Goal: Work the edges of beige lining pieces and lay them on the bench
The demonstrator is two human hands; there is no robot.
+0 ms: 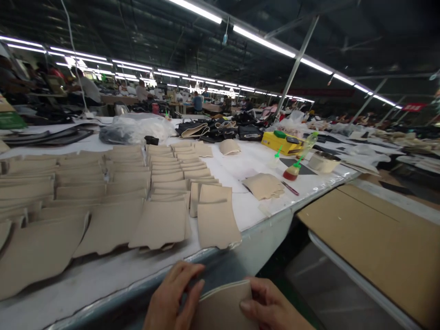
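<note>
Beige piece (pixel 223 305): a curved, tan cut panel at the bottom centre of the view, held between both hands just below and in front of the near table edge; its lower part runs out of the frame.
Left hand (pixel 172 300): fingers bent and closed onto the left edge of the beige piece, gripping it.
Right hand (pixel 271 307): thumb pressed flat on the right side of the beige piece, the other fingers tucked beneath it, so the hand is closed on the panel.
Table (pixel 247 206): long white worktop stretching away from the person, to the left and ahead of the hands.
Laid-out panels (pixel 113 192): many matching tan pieces in overlapping rows, covering the left and middle of the table.
Small stack (pixel 264 185): a loose pile of the same tan pieces, apart from the rows, further right.
Red pen (pixel 290 188): lying just beside the small stack.
Squeeze bottle (pixel 292 172): reddish contents, green nozzle, standing near the pen.
Yellow box (pixel 282 143): behind the bottle, towards the far side.
Metal bowl (pixel 323 161): right of the bottle, near the table corner.
Cardboard sheet (pixel 371 233): brown, flat, on a lower surface to the right.
Background: tube lights (pixel 264 42) overhead; other people at distant benches, too small to make out.
</note>
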